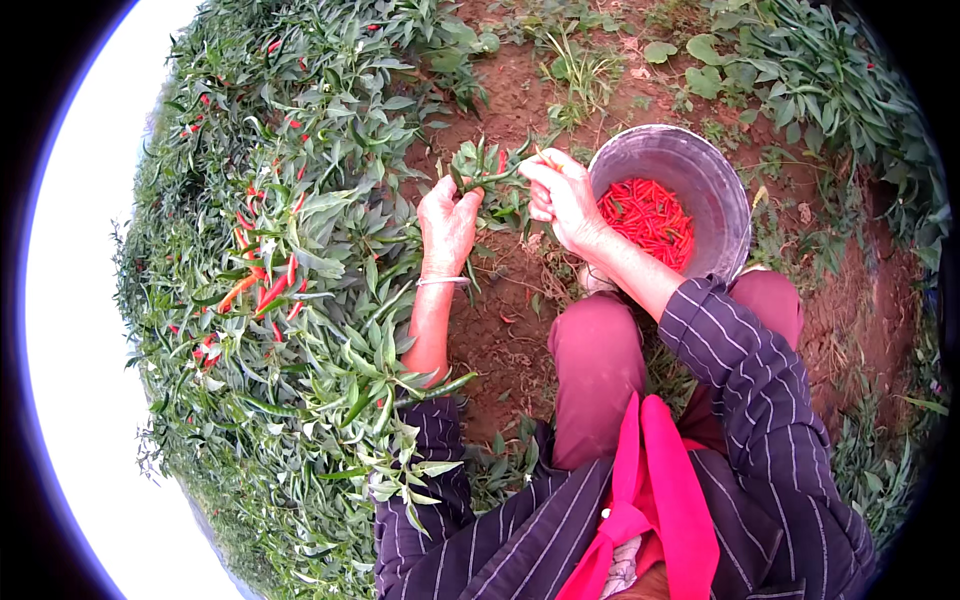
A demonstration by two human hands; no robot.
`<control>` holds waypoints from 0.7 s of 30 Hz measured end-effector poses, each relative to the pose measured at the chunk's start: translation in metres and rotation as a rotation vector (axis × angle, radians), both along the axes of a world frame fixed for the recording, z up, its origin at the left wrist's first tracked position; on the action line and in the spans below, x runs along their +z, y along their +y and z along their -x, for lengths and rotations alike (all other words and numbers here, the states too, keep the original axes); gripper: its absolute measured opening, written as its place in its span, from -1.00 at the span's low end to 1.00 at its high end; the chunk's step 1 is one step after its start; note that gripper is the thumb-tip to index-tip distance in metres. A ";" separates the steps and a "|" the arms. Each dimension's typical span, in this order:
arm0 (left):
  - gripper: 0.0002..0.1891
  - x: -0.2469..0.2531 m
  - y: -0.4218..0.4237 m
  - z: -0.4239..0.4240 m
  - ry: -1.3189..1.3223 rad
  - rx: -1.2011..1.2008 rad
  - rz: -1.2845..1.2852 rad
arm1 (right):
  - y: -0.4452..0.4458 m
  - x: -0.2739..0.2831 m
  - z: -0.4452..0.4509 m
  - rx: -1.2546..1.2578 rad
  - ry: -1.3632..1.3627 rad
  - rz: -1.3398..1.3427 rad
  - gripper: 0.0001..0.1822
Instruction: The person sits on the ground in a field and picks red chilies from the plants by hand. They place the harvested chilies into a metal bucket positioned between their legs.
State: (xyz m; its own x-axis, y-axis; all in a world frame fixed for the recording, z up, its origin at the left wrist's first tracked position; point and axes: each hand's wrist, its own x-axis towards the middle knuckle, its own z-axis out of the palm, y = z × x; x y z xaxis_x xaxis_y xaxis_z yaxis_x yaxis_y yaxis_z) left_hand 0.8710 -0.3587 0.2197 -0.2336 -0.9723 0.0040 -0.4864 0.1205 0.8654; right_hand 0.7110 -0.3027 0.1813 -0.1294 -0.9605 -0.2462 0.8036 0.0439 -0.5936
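Observation:
My left hand (448,225), with a pale bracelet at its wrist, grips a leafy chili pepper branch (487,176) between thumb and fingers. Green peppers and a red chili pepper (502,160) show on that branch. My right hand (559,191) is to the right of it, its fingers curled around a small orange-tinged pepper (546,159) at the branch's right end. Whether that pepper is attached cannot be told. A grey bucket (712,172) with many picked red chili peppers (649,221) in its bottom stands just right of my right hand, in front of my knees.
Dense chili plants (337,247) with red and green peppers fill the left side and lean over my left forearm. Reddish soil (502,352) with weeds lies between the rows. More plants (832,82) grow at the upper right. A small red pepper (507,319) lies on the soil.

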 end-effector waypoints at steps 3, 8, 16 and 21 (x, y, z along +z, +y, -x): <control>-0.88 -0.006 -0.005 -0.007 0.118 -0.056 0.004 | -0.002 -0.002 0.010 0.024 -0.069 -0.005 -0.90; -0.85 -0.004 0.001 -0.006 0.169 -0.092 -0.042 | -0.002 0.000 0.003 0.106 0.007 -0.008 -0.93; -0.73 -0.003 0.004 -0.007 0.030 -0.205 0.038 | -0.007 -0.004 0.000 0.113 0.400 0.041 -0.87; -0.72 0.004 0.007 0.005 -0.222 -0.250 0.266 | -0.022 -0.022 -0.008 0.022 0.605 0.219 -0.92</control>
